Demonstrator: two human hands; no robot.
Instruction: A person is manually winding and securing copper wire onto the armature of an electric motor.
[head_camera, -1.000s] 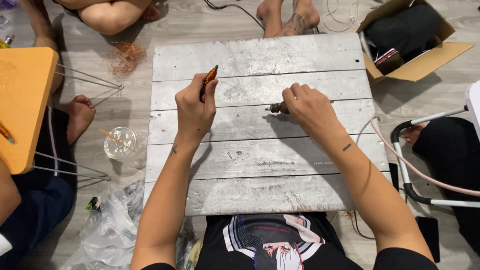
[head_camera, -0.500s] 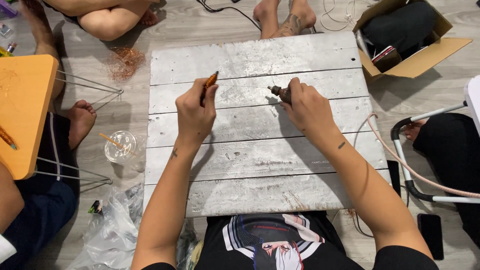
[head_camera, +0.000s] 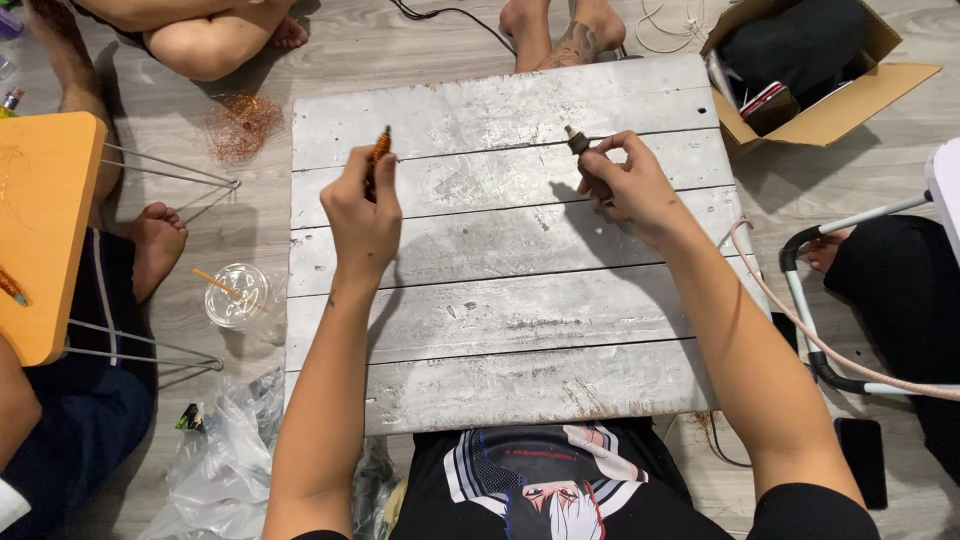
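My left hand (head_camera: 362, 212) is closed around a thin orange-copper stick (head_camera: 379, 152) that points up and away from me, over the grey plank board (head_camera: 500, 390). My right hand (head_camera: 628, 187) grips a small dark tool with a brass-coloured tip (head_camera: 577, 141), its tip aimed at the far side of the board. A very thin wire seems to run between the two hands, hard to make out. Both hands hover above the upper half of the board, about a forearm apart.
A tangle of copper wire (head_camera: 242, 124) lies on the floor at the far left. A clear plastic cup with a straw (head_camera: 234, 296) stands left of the board. An orange table (head_camera: 45, 230), a cardboard box (head_camera: 815, 75), other people's legs and feet, and a plastic bag (head_camera: 215, 470) surround the board.
Both hands have moved away from me toward the far side of the board. The right hand lifted its tool off the planks and turned the tip upward.
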